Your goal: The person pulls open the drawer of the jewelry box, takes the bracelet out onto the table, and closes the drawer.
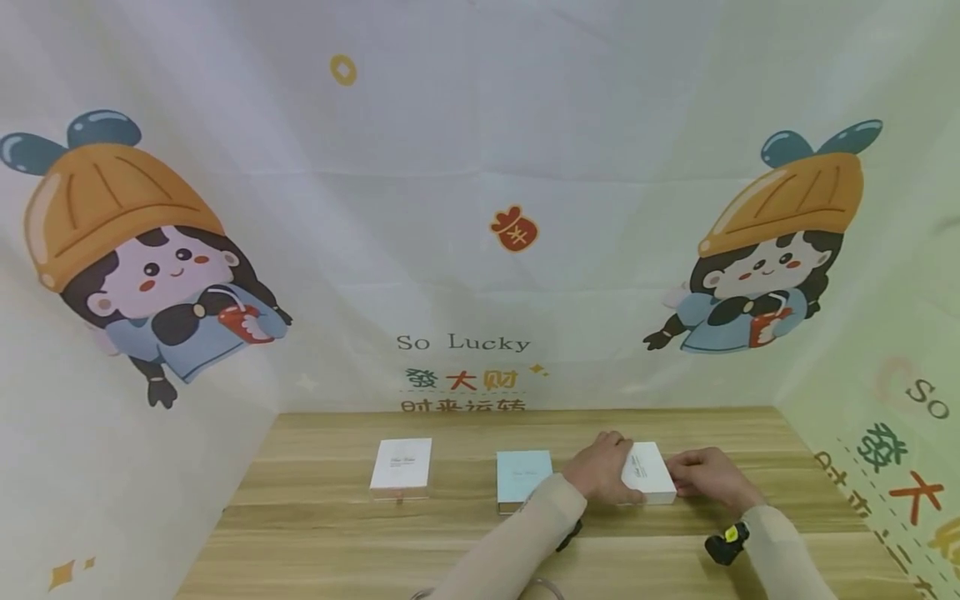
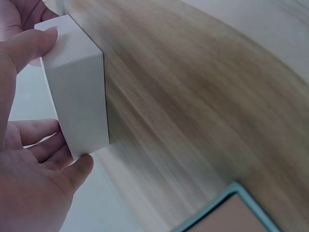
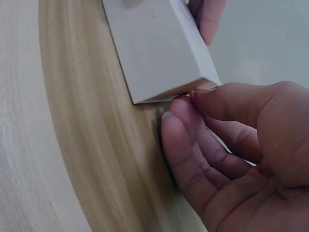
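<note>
Nearest, a black wrist cam (image 1: 726,545) sits at the cuff of the right sleeve (image 1: 783,554). Just past it, the right hand (image 1: 709,476) is at the right-hand end of the held white box (image 1: 651,477): thumb + index pinch what looks like a small pull tab (image 3: 191,94) at the tan, recessed end; exact shape hidden by fingertips. The left hand (image 1: 602,472) grips the box's other end, thumb on one side wall, fingers round the opp. one.

The box is right of centre on the wood-grain table (image 1: 337,537), lettered face up, apparently resting on it. Handling: prob. light, stiff cardboard w/ a smooth matte finish, so a bit slippery if held loosely; corners could dent & thin walls bow under a hard squeeze. Best hold = the two long side walls, moderate pressure, w/ the tab end left free. Tab itself prob. soft & thin, so a fingertip pinch, close to its root, suits it.

Left of the left hand, a teal box (image 1: 523,477) w/ brown front edge; farther left, apart, a second white box (image 1: 402,463) w/ pinkish front edge. Behind all, a printed cloth backdrop (image 1: 420,250).
</note>
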{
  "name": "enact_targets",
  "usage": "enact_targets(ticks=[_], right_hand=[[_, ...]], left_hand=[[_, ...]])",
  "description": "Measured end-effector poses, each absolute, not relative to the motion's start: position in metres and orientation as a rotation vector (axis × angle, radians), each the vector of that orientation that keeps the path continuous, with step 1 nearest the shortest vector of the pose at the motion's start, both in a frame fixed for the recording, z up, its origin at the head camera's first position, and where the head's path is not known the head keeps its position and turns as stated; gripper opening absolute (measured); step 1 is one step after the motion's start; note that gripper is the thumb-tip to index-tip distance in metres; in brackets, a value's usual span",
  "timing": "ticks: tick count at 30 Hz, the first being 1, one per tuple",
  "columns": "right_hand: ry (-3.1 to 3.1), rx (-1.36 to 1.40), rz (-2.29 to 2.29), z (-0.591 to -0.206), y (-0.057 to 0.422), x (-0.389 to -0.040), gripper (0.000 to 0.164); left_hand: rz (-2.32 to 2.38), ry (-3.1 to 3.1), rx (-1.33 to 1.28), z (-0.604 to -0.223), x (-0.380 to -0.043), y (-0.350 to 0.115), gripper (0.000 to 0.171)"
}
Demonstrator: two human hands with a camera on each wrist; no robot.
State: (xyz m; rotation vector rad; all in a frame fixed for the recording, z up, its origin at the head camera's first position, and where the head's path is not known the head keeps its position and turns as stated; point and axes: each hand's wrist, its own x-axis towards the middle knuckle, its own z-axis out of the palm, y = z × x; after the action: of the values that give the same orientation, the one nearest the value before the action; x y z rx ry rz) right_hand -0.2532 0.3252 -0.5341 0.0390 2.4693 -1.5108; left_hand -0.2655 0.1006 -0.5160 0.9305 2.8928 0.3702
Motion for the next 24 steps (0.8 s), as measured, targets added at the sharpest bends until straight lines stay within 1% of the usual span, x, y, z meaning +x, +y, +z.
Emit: enact_targets(ticks=[7, 24], right_hand=[[2.603, 0.083, -1.437, -0.5361, 0.319, -0.2542, 0.024], [2.7, 0.068, -1.351, -0.5353, 0.3153, -0.2509, 0.023]], left_hand=[[0.317, 2.91, 0.939, -0.5131, -0.2652, 0.102, 0.083], [0.308, 2.922, 0.91, -0.5123, -0.2632, 0.101, 0.083]])
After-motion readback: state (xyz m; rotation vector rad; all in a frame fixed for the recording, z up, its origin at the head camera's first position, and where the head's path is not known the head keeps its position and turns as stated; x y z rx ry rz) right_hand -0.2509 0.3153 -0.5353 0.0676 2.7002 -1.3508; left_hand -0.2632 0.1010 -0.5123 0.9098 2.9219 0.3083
